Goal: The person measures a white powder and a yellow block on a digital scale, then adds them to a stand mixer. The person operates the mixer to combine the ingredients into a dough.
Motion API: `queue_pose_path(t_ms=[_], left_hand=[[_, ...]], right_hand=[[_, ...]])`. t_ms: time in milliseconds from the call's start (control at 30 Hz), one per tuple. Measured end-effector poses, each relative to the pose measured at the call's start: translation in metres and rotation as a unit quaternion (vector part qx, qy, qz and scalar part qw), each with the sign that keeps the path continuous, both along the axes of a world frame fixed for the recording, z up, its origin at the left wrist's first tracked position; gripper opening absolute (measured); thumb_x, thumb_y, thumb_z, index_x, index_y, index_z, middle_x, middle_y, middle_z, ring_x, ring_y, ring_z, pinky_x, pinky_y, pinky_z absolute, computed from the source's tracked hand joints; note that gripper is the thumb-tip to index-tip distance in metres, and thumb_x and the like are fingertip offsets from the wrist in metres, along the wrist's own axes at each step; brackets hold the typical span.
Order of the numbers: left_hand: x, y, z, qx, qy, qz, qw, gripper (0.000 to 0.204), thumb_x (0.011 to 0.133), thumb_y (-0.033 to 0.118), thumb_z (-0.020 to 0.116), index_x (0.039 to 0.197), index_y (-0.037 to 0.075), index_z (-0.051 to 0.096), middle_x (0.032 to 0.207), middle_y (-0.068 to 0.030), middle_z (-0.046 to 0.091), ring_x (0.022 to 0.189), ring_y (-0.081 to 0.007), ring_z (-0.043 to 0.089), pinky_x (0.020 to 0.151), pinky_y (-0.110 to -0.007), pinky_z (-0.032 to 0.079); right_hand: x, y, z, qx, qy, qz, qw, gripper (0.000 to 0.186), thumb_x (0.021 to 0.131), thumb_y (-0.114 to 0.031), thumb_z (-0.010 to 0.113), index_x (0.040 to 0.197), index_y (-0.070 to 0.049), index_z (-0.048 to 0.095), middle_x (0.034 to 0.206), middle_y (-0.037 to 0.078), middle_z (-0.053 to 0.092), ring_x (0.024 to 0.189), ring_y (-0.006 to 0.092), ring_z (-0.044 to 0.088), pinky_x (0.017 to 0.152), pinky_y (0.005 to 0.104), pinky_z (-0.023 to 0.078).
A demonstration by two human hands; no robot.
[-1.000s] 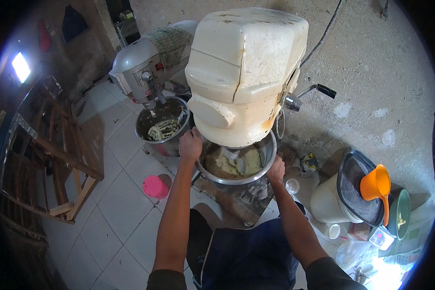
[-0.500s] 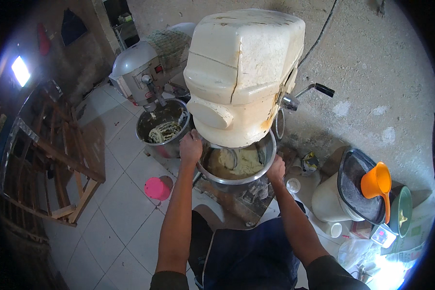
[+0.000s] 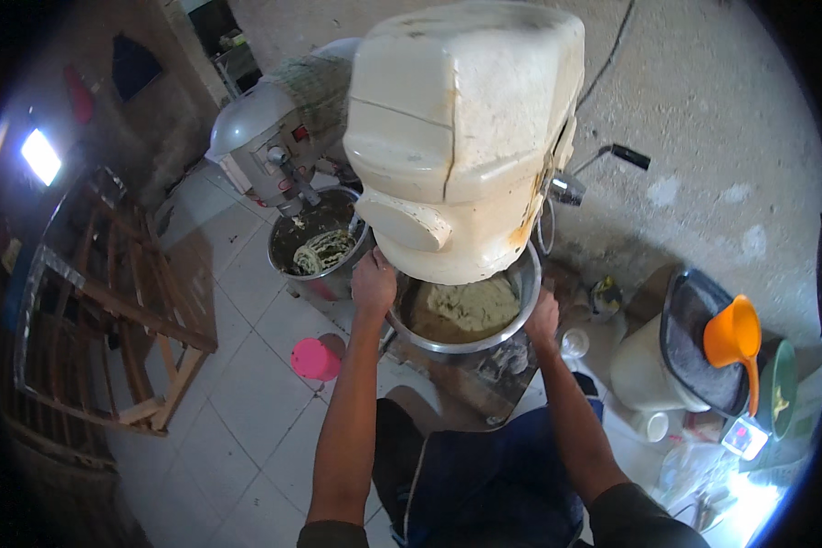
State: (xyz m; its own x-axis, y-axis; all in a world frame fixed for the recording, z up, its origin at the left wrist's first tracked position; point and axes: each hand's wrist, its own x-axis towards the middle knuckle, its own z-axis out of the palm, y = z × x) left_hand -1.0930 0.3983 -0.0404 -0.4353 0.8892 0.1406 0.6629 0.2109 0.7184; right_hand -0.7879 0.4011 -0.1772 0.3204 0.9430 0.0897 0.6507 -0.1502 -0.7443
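A cream mixer (image 3: 466,128) with a cracked housing stands before me over a steel bowl (image 3: 462,342) of pale batter (image 3: 466,306). My left hand (image 3: 373,283) grips the bowl's left side, fingers curled at the rim just below the housing. My right hand (image 3: 542,318) holds the right side, its fingertips partly hidden. To the back left, a grey mixer (image 3: 265,132) has a beater (image 3: 321,248) coated in creamy mix inside its own steel bowl (image 3: 292,269).
A wooden frame (image 3: 128,301) stands left; a pink container (image 3: 315,358) sits on the tiles. At right, an orange dipper (image 3: 731,329) rests on a dark tray (image 3: 680,347) atop a white bucket (image 3: 635,374), beside a green basin (image 3: 785,384). A crank handle (image 3: 630,155) juts toward the wall.
The scene has shifted slightly rightward in the picture. The batter's surface looks different, and the beater that showed in my bowl is no longer distinguishable. Both hands keep their grip.
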Motion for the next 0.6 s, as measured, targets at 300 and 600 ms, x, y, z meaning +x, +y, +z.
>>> queue_pose_path(t_ms=[300, 600], left_hand=[[-0.043, -0.006, -0.044, 0.110, 0.096, -0.120, 0.982, 0.043, 0.087, 0.024, 0.061, 0.120, -0.003, 0.056, 0.117, -0.0204, 0.060, 0.113, -0.0342, 0.056, 0.092, -0.043, 0.046], [-0.092, 0.004, -0.080, 0.065, -0.044, -0.179, 0.981, 0.049, 0.093, 0.034, 0.052, 0.131, 0.003, 0.050, 0.134, -0.0175, 0.050, 0.124, -0.0326, 0.045, 0.103, -0.043, 0.037]], right_hand=[[-0.020, -0.010, 0.020, 0.022, 0.042, -0.027, 0.999, 0.026, 0.089, -0.028, 0.058, 0.094, -0.002, 0.064, 0.088, 0.027, 0.064, 0.087, 0.0472, 0.060, 0.073, 0.0527, 0.048], [-0.010, -0.004, 0.024, 0.041, 0.082, -0.050, 0.995, 0.026, 0.090, -0.028, 0.059, 0.088, -0.002, 0.064, 0.079, 0.026, 0.063, 0.080, 0.0476, 0.059, 0.069, 0.0528, 0.045]])
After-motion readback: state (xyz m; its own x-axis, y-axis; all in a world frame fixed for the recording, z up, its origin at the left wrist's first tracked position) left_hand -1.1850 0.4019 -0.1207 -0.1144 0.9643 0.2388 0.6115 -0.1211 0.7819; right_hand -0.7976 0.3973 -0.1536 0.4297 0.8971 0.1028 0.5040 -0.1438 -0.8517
